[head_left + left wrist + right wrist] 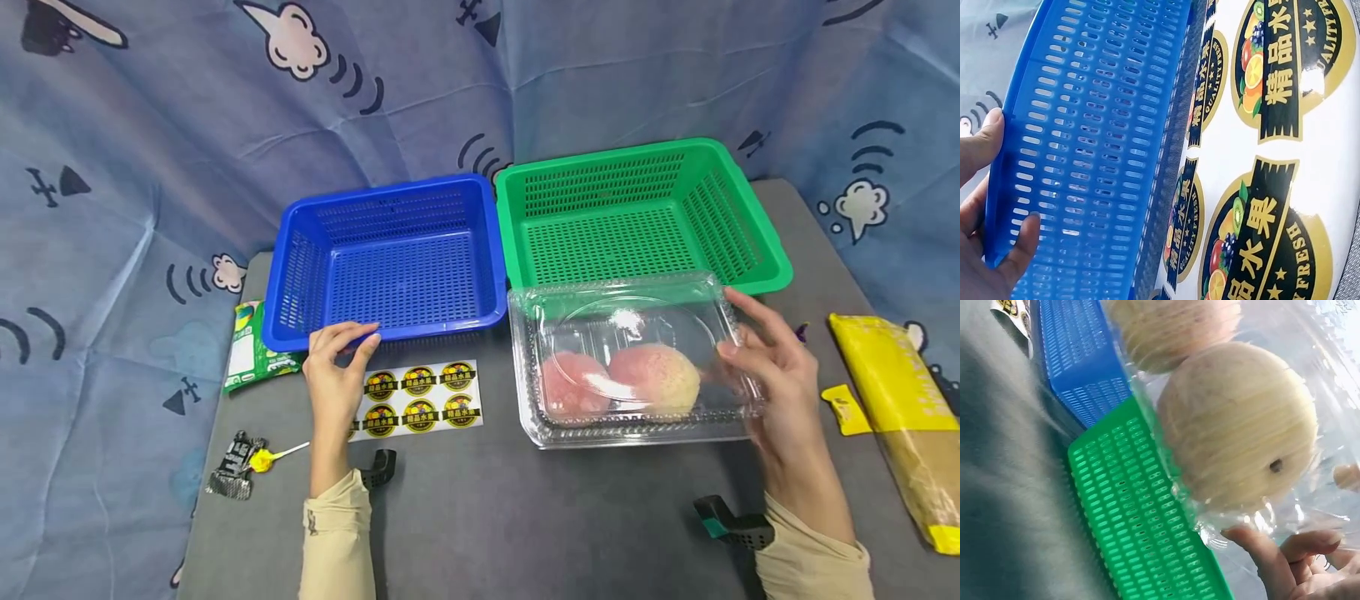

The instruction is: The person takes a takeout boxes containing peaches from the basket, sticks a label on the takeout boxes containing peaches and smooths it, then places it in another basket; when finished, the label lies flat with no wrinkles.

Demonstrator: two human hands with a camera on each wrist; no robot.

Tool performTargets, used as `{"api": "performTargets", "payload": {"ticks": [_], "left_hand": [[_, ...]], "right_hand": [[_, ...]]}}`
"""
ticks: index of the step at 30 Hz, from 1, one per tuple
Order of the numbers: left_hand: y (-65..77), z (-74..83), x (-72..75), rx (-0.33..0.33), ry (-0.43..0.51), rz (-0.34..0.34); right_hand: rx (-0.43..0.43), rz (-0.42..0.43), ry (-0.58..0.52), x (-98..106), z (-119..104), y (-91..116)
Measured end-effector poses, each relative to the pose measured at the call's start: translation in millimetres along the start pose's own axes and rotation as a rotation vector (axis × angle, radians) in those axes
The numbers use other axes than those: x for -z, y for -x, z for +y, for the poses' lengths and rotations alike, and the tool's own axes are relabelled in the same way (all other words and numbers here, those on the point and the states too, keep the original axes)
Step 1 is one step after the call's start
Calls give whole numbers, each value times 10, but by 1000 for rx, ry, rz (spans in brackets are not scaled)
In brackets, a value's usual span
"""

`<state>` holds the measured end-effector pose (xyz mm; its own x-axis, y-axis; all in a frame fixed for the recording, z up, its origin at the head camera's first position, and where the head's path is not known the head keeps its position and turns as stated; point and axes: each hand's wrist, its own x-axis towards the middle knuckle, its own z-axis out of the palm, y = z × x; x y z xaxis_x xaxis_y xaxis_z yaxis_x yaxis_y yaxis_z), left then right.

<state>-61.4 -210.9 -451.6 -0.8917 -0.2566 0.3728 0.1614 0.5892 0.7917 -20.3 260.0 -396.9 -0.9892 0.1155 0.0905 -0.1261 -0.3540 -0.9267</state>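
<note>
Before the green basket, my right hand point(780, 379) grips the right side of a clear plastic clamshell box point(637, 435), which looks raised off the table. Two pink-and-yellow peaches point(660, 375) sit in it, its lid down over them. In the right wrist view, one peach point(1238, 428) shows large through the plastic, above the fingers. My left hand point(335, 375) pinches the front rim of the blue basket point(386, 332), thumb point(1025, 240) on its outer wall. A sheet of round fruit labels point(422, 398) lies just right of that hand, partly hidden behind the wrist.
The green basket point(645, 154) stands beside the blue one at the back. A green packet point(255, 350), a black wrapper point(234, 467) and a yellow lollipop point(262, 460) lie left. At right are a small yellow packet point(847, 410) and a long yellow-brown package point(900, 400).
</note>
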Motion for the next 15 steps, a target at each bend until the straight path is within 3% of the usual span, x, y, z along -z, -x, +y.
{"api": "performTargets", "payload": {"ticks": [8,15], "left_hand": [[3,5,1,4,5,1],[7,7,8,15,6,-12]], "right_hand": [[-142,-57,31,117,96,114],[-106,-36,35,170,222,145]]}}
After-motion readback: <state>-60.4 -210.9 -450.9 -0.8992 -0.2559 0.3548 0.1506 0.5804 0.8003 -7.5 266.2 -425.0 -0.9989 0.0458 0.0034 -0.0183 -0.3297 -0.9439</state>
